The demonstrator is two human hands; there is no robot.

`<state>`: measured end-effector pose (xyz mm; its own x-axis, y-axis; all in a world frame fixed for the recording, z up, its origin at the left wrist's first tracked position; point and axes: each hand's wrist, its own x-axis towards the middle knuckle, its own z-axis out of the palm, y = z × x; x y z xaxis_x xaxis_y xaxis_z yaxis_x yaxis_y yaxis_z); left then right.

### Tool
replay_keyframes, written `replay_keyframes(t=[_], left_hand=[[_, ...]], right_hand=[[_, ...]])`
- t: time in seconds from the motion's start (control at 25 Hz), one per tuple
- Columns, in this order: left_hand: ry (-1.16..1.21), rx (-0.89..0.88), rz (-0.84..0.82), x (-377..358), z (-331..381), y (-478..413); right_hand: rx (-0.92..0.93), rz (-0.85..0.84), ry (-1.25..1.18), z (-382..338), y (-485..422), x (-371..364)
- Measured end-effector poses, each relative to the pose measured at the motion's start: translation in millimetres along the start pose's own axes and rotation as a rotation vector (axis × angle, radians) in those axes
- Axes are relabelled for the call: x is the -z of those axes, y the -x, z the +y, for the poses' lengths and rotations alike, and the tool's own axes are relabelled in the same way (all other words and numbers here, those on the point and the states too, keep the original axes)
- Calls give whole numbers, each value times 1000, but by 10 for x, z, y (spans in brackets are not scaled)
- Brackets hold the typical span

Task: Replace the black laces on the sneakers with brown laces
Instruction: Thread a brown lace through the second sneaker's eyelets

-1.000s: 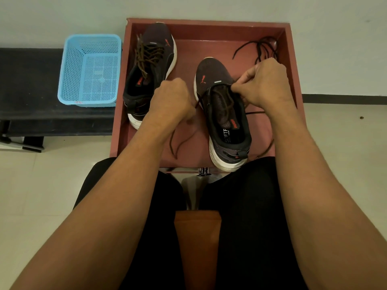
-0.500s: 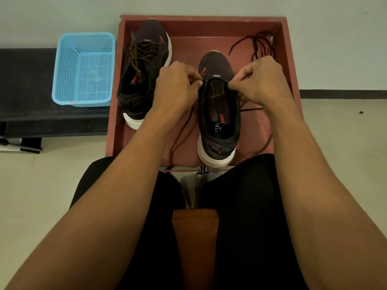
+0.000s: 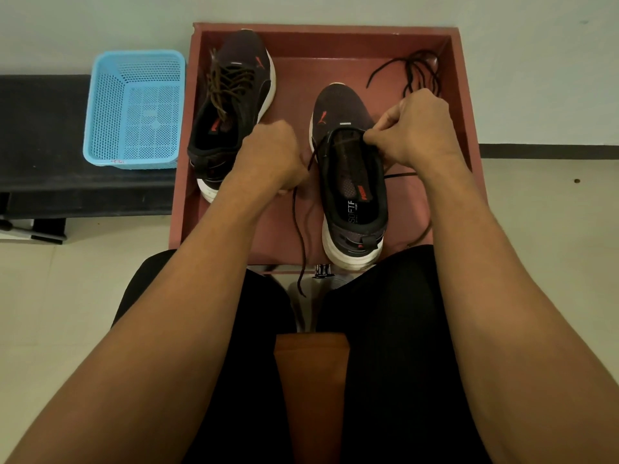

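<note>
Head view: pale wall, tiled floor, red-brown tray in front of the person's knees. Blue basket on a black table to its left, not in play.

Far sneaker, left side of the tray, carries brown laces crossed up the whole run. Looks done. Black laces are heaped in the tray's far right corner, out of both shoes.

Near sneaker, right of centre with its heel toward the person, is the one in hand. Brown lace seems to be through the lowest eyelets only.

Left hand is curled into a fist round the left run of that lace. The lace is taut from the eyelet row to the fist, and its tail hangs over the tray's near edge between the knees.

Right hand: fingertips pinch the shoe's right eyelet edge. Whether the lace is also in the pinch is hidden. The other tail trails on the tray floor right of the shoe.

Judgement: early in lacing shoe two. To do it well:
- Even out both tails before going higher.
- Keep the left run taut without dragging the shoe.
- Steady the upper with the right hand.
- Feed the tip cleanly through the next eyelet.
- Cross in the same pattern as the far sneaker.
- Keep the hanging tail from snagging on the tray edge.
</note>
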<state>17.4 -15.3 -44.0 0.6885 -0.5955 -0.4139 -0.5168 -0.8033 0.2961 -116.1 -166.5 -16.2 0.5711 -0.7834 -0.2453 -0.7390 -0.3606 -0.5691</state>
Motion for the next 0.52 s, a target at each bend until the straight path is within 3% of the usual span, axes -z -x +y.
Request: replay_keyframes(t=[0.08,0.16,0.36,0.52], left_hand=[[-131,17,-231,12,5,68],[-111,6,-253,19,10,83],[226,-162,213,29,-13,-4],[424,-247,356,-49,57,-44]], right_hand=[[-14,-6,-13,2,-4,-4],[-20,-6,-12,6,-7,-6],[-8,-27,-34,24,6,-1],[38,-9,-38,47,-11,-20]])
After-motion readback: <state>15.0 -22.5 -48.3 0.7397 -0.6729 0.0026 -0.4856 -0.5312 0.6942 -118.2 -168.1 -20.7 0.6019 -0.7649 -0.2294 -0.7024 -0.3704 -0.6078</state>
